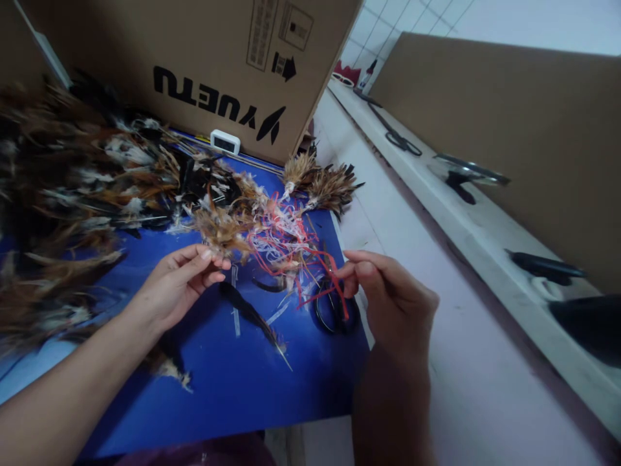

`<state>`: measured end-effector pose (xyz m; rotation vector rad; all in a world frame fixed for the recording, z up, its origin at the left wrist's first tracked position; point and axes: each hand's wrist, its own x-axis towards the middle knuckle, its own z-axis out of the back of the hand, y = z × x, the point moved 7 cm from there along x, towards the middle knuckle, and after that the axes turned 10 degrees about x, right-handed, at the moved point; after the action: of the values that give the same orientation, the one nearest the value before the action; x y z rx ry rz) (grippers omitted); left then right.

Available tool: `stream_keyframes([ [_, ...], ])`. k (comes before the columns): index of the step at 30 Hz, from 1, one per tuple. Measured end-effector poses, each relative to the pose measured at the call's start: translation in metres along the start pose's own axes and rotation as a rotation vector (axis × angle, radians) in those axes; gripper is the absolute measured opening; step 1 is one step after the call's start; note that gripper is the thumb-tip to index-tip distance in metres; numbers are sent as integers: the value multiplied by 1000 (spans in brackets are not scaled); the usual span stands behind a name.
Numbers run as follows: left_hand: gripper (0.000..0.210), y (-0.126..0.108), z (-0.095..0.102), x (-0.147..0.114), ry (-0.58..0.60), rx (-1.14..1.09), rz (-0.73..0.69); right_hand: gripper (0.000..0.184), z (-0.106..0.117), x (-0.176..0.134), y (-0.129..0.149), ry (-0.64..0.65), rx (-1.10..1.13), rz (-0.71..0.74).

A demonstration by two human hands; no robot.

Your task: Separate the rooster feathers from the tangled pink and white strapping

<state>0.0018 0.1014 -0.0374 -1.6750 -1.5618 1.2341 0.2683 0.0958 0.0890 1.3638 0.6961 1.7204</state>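
My left hand (187,281) is closed, thumb and fingers pinching the base of a small brown feather bundle (220,228). My right hand (395,294) is also closed, its fingertips on a red plastic strip (336,285) at the table's right side. That strip runs into a tangle of red and white plastic strips (284,226) lying between the hands. Below the right fingertips are the black handles of scissors (326,310), partly covered by strips. One long dark feather (252,317) lies on the blue tabletop (272,395) between my forearms.
A large heap of loose brown, black and white feathers (97,175) covers the left. Tied feather bundles (330,184) lie at the back right. Behind stands a cardboard box (204,39) with a small white-framed device (225,142) before it. Along the right runs a ledge (431,188) with tools.
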Motion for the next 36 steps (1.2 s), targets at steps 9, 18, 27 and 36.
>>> stream_keyframes([
  [9, 27, 1, 1, 0, 6, 6, 3, 21, 1, -26, -15, 221, -275, -56],
  [18, 25, 3, 1, 0, 13, 20, 10, 31, -26, -60, -36, 724, -378, -167],
  [27, 22, 6, 2, 0, 33, 19, 7, 21, -39, 22, -56, 344, -299, 62],
  [36, 19, 7, 3, 1, 53, 18, 23, 17, -87, 56, -136, 509, -695, -235],
])
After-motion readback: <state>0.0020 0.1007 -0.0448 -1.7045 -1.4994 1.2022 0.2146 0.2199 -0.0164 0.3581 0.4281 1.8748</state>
